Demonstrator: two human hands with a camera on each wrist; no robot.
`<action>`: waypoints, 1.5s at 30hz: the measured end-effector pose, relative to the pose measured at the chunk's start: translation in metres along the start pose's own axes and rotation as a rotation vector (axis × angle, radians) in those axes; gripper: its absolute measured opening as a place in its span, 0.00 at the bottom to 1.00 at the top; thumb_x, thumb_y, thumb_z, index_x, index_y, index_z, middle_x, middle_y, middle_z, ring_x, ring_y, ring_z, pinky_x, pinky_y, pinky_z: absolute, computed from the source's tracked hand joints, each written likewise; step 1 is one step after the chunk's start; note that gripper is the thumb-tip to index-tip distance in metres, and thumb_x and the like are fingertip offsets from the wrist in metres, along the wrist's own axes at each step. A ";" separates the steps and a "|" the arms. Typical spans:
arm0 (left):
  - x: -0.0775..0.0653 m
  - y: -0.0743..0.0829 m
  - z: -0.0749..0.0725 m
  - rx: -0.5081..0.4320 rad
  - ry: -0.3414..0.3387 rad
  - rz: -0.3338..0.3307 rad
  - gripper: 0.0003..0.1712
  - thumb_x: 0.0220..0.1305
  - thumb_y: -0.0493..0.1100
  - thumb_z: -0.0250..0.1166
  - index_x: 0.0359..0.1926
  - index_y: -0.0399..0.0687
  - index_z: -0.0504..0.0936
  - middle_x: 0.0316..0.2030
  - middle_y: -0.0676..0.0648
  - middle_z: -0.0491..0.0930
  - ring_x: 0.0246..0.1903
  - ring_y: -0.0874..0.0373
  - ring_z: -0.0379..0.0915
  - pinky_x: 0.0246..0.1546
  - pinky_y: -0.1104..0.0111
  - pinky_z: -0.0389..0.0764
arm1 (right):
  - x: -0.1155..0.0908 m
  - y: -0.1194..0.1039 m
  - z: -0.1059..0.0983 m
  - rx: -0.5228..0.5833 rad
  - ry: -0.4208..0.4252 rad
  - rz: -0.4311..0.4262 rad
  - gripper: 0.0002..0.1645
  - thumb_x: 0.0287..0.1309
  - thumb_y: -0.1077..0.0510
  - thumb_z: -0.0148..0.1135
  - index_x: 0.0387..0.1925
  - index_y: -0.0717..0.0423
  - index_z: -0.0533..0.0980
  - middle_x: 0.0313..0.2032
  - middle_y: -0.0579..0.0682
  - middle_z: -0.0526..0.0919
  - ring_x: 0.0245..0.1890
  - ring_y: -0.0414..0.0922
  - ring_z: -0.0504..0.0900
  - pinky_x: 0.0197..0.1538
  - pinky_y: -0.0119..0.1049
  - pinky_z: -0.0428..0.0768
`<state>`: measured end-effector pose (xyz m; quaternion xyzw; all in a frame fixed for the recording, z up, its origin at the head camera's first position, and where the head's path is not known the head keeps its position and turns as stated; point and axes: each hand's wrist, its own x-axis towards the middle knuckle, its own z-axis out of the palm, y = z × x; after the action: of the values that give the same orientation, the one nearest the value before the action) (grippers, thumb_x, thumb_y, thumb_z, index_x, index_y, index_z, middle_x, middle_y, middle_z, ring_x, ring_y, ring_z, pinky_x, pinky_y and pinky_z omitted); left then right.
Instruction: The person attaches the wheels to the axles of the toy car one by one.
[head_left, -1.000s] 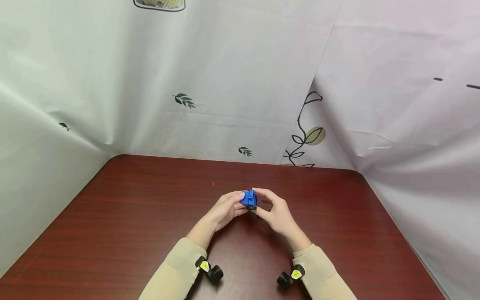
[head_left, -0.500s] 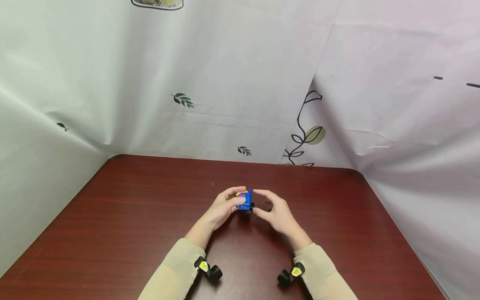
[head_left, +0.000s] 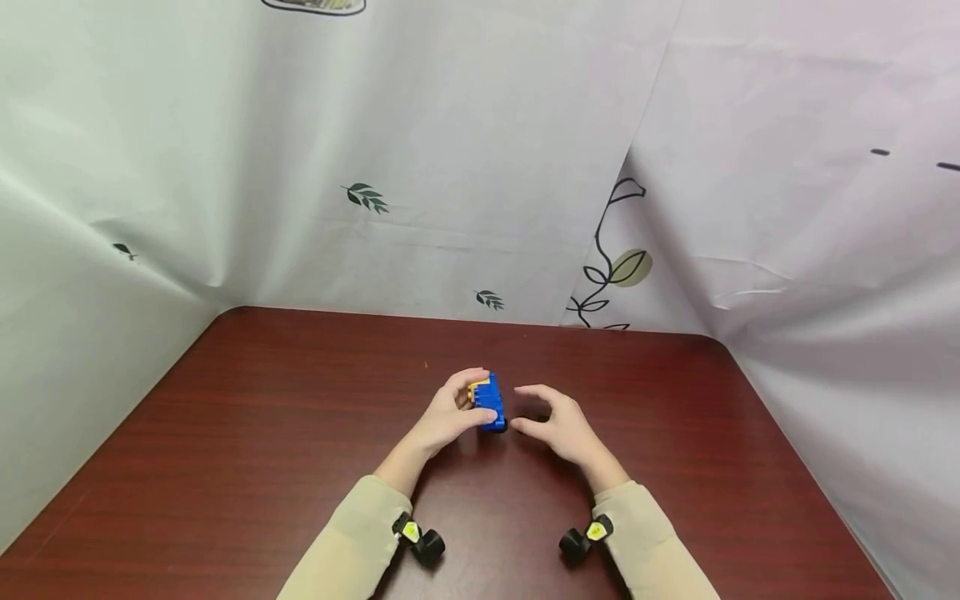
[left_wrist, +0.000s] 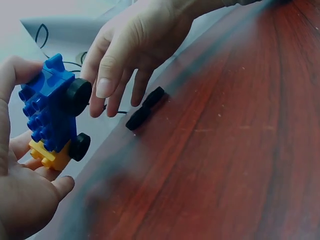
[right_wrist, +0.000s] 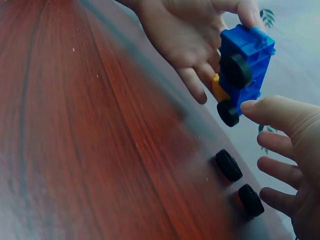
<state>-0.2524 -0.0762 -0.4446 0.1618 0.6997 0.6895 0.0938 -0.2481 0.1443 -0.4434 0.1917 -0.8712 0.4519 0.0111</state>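
A small toy car (head_left: pixel 491 404) of blue building blocks with a yellow block (left_wrist: pixel 51 154) is held up above the table. My left hand (head_left: pixel 441 423) grips it by its two ends, between thumb and fingers. Two black wheels, an upper one (left_wrist: pixel 77 97) and a lower one (left_wrist: pixel 79 147), sit on the side facing my right hand. That right hand (head_left: pixel 564 427) hovers just right of the car, thumb and fingers spread and holding nothing. In the right wrist view two loose black wheels, one (right_wrist: pixel 228 165) beside the other (right_wrist: pixel 250 200), lie on the table near the right fingers.
The dark red wooden table (head_left: pixel 300 450) spreads around both hands. Behind it hangs a pale sheet (head_left: pixel 450 167) printed with leaves, reaching down to the table's far edge. Black wrist cameras, left (head_left: pixel 429 547) and right (head_left: pixel 576 545), stick out inward from the sleeves.
My left hand has turned the car so its studded top and yellow block show, shifting it slightly left. The right hand, earlier at the car, has drawn away to the right.
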 end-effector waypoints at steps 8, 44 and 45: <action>0.001 -0.007 0.001 0.133 0.017 0.080 0.37 0.53 0.35 0.69 0.65 0.42 0.66 0.70 0.38 0.53 0.68 0.42 0.55 0.67 0.48 0.59 | 0.000 0.007 -0.003 -0.040 -0.038 0.001 0.29 0.48 0.51 0.72 0.53 0.53 0.77 0.50 0.50 0.81 0.52 0.48 0.77 0.57 0.52 0.74; -0.005 -0.001 0.008 0.324 -0.004 0.099 0.49 0.49 0.39 0.72 0.70 0.41 0.57 0.70 0.40 0.54 0.67 0.44 0.55 0.68 0.48 0.57 | 0.001 0.011 -0.002 -0.108 0.064 0.047 0.22 0.53 0.54 0.68 0.51 0.53 0.79 0.48 0.50 0.80 0.50 0.48 0.77 0.55 0.49 0.75; -0.004 -0.005 0.007 0.334 0.001 0.103 0.49 0.49 0.41 0.72 0.70 0.42 0.57 0.70 0.42 0.54 0.67 0.45 0.56 0.67 0.48 0.58 | 0.001 0.011 -0.002 -0.098 0.076 0.042 0.23 0.53 0.54 0.68 0.52 0.53 0.78 0.48 0.50 0.80 0.49 0.48 0.77 0.55 0.49 0.76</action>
<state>-0.2469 -0.0709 -0.4503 0.2103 0.7954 0.5676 0.0299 -0.2529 0.1511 -0.4504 0.1551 -0.8951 0.4157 0.0442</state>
